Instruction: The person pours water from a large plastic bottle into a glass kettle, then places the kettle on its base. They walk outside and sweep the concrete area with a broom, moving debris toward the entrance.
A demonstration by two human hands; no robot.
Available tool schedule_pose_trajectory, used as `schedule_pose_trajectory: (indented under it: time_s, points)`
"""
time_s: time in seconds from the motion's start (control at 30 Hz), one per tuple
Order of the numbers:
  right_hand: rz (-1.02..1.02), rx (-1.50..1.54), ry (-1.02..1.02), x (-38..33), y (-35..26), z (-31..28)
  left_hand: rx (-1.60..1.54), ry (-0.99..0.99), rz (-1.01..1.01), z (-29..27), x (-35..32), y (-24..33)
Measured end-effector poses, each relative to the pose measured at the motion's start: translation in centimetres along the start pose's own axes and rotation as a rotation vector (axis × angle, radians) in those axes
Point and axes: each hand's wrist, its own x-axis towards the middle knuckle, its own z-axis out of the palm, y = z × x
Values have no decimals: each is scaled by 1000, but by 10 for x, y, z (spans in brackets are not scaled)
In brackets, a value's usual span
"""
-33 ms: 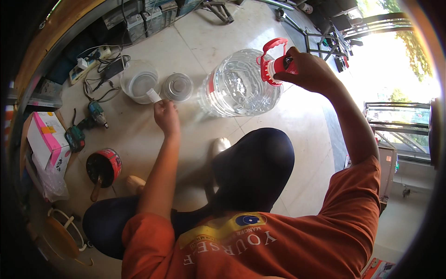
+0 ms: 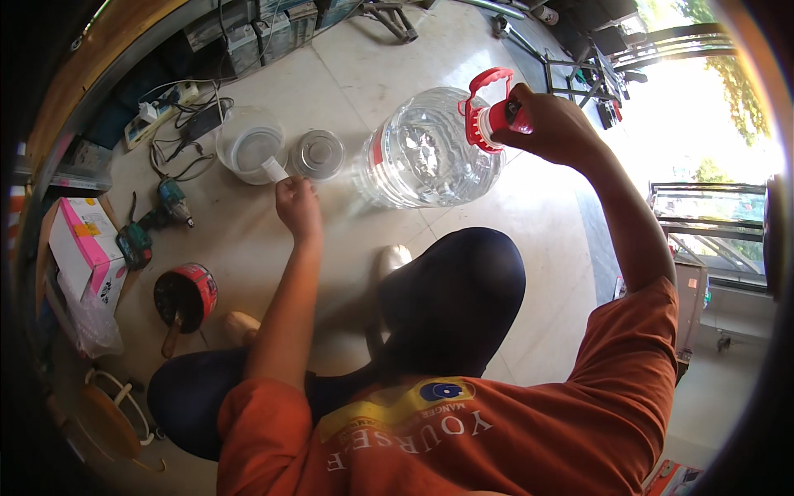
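Big clear jug (image 2: 426, 157) lay tipped on the tile floor (image 2: 538, 198), red cap end up toward the right hand (image 2: 550, 124). Right hand was closed around the jug's red neck and handle. Clear bowl (image 2: 251, 151) sat left of the jug, small round lid (image 2: 319, 154) between them. Left hand (image 2: 298, 207) pinched a small white piece (image 2: 274, 169) at the bowl's rim. Drill (image 2: 174, 201) lay further left.
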Motion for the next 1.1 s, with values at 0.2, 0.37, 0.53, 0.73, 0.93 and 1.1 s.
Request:
schedule_pose_trajectory:
  time_s: [0.2,0.37,0.53,0.73,0.93,1.1]
  points:
    - [-390,-254,172,-5,6,-9,-55,-3,-14,1,1,-2]
    - [-245,306,429,-11,11,-39,-17,7,-22,4,3,-3]
    - [57,1258,69,5,-5,-23,-9,-55,-33,10,10,-8]
    - [256,1596,204,51,-41,5,-69,-54,-7,31,6,-8]
    - [347,1765,201,29,-38,13,39,-163,-16,20,1,-6]
    - [222,1613,256,-26,-11,30,147,-222,-116,-2,13,-29]
